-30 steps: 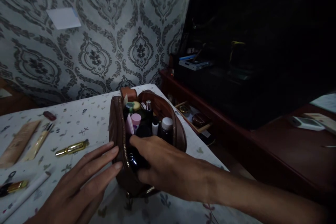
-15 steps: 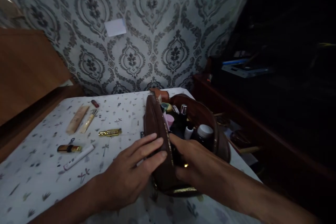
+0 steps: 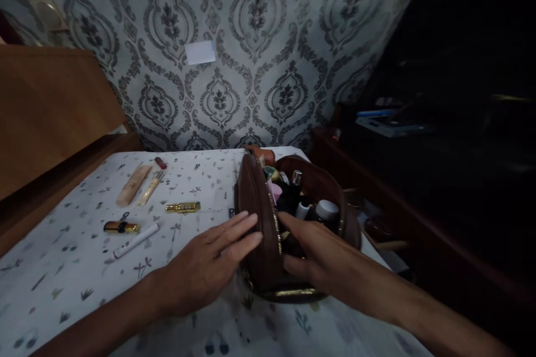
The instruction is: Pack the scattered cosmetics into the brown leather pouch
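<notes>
A brown zippered makeup bag (image 3: 260, 234) stands unzipped on the patterned cloth, packed with cosmetics. My left hand (image 3: 205, 265) lies with outstretched fingers against the outside of its left wall. Inside the bag's near part is my right hand (image 3: 322, 254); its thumb and index finger are apart, but the fingertips are hidden behind the wall, so any hold cannot be seen. Around it in the bag are a jar with a white lid (image 3: 326, 210), a white-capped bottle (image 3: 302, 211), a silver-capped bottle (image 3: 297, 177) and a pink item (image 3: 276, 192).
On the cloth at left lie a gold tube (image 3: 183, 207), a black-and-gold tube (image 3: 121, 227), a white pen-like stick (image 3: 136, 241), a beige tube (image 3: 133, 185), a slim pale tube (image 3: 151, 188) and a small red item (image 3: 160, 163). An open drawer (image 3: 377, 217) is at right.
The camera view has shifted slightly, so the scene sits a little further right. My left hand stays against the bag, and my right hand remains inside it.
</notes>
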`<state>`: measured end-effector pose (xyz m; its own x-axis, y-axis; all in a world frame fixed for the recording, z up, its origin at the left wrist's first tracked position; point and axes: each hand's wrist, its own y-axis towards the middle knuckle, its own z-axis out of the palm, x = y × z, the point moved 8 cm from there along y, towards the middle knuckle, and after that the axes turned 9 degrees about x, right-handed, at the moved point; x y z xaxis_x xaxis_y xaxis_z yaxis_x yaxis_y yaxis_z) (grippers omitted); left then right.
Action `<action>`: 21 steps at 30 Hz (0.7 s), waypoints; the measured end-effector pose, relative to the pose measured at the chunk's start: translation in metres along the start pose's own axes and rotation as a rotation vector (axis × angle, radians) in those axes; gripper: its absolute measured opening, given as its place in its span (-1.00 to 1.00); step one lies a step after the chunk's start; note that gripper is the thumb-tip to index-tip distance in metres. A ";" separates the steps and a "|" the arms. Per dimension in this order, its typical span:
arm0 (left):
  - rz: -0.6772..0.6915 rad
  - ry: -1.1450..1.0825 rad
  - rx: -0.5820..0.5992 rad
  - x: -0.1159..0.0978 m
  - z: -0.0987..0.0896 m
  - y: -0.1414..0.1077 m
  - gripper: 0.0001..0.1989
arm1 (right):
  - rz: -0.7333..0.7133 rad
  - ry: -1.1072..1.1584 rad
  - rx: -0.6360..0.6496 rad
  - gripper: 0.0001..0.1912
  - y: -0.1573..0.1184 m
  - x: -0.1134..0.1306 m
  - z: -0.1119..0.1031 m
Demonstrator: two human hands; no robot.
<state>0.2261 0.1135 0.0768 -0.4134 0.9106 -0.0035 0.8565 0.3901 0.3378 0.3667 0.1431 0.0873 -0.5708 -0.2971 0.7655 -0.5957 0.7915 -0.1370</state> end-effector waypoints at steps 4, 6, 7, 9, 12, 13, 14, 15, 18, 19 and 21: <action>-0.093 0.032 0.002 0.017 0.006 -0.010 -0.47 | 0.081 -0.056 -0.036 -0.59 -0.008 0.001 -0.006; -0.170 0.055 0.041 0.037 0.015 -0.019 -0.47 | 0.130 -0.111 -0.041 -0.62 -0.012 0.001 -0.007; -0.205 0.071 0.053 0.049 0.019 -0.025 -0.48 | 0.144 -0.130 -0.042 -0.65 -0.014 0.001 -0.007; -0.256 0.119 0.051 0.074 0.024 -0.038 -0.49 | 0.153 -0.141 -0.054 -0.69 -0.017 0.000 -0.008; -0.332 0.171 0.062 0.107 0.030 -0.056 -0.51 | 0.127 -0.125 -0.081 -0.72 -0.017 0.000 -0.010; -0.354 0.172 0.073 0.114 0.030 -0.060 -0.51 | 0.116 -0.119 -0.084 -0.74 -0.016 -0.001 -0.010; -0.368 0.167 0.078 0.117 0.030 -0.062 -0.51 | 0.108 -0.118 -0.080 -0.77 -0.015 -0.001 -0.010; -0.377 0.153 0.079 0.117 0.029 -0.062 -0.52 | 0.106 -0.120 -0.071 -0.80 -0.013 -0.002 -0.010; -0.365 0.082 0.054 0.099 0.020 -0.051 -0.53 | 0.127 -0.142 -0.045 -0.82 -0.010 -0.005 -0.011; -0.346 0.055 0.042 0.089 0.015 -0.045 -0.53 | 0.129 -0.149 -0.030 -0.80 -0.010 -0.004 -0.012; -0.279 0.018 0.006 0.066 0.005 -0.029 -0.52 | 0.116 -0.149 -0.001 -0.77 -0.010 -0.001 -0.016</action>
<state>0.1756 0.1633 0.0626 -0.6391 0.7651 -0.0791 0.7104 0.6265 0.3207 0.3823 0.1437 0.0979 -0.7127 -0.2799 0.6432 -0.5208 0.8254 -0.2178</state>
